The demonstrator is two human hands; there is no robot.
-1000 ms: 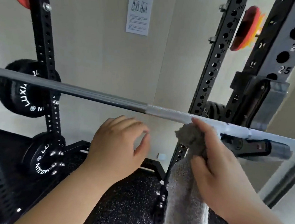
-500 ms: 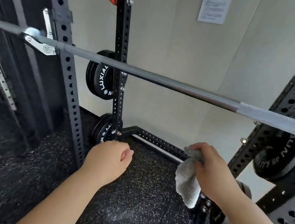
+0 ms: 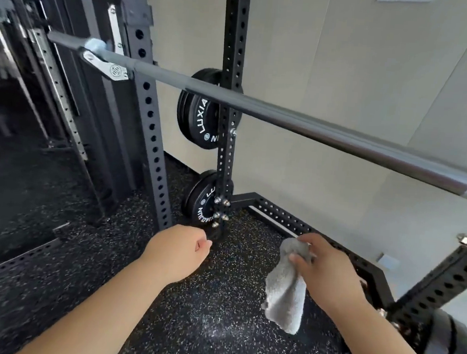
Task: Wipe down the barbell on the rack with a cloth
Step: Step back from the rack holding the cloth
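Since the small grey terry cloth point(image 3: 287, 291) hangs well below the long grey steel barbell point(image 3: 288, 119) and touches it nowhere, you look to be between passes rather than in a wiping stroke. Your right hand point(image 3: 328, 275) pinches the cloth's bunched top between thumb and curled fingers, and the rest dangles loose beneath the bar's right-hand stretch. Your left hand point(image 3: 178, 249), also well below the barbell and nearer its middle, is curled into a fist with nothing in it.

The barbell lies across the black perforated steel rack upright point(image 3: 150, 141), resting near its far left end in a silver metal hook point(image 3: 109, 68). Its right end runs out of view. Behind the barbell, black weight plates with white lettering point(image 3: 203, 123) hang on a rear post, and beneath it lies black speckled rubber flooring point(image 3: 213, 330).

By my reading, the left and middle stretch of the shaft is what faces you. Your next move calls for lifting the cloth up to the bar, wrapping it round so the fabric covers the underside as well as the top, and sliding it along with steady pressure. Your free hand could steady the barbell, since it may roll in the hook. You cannot tell from here whether any stretch is already clean.
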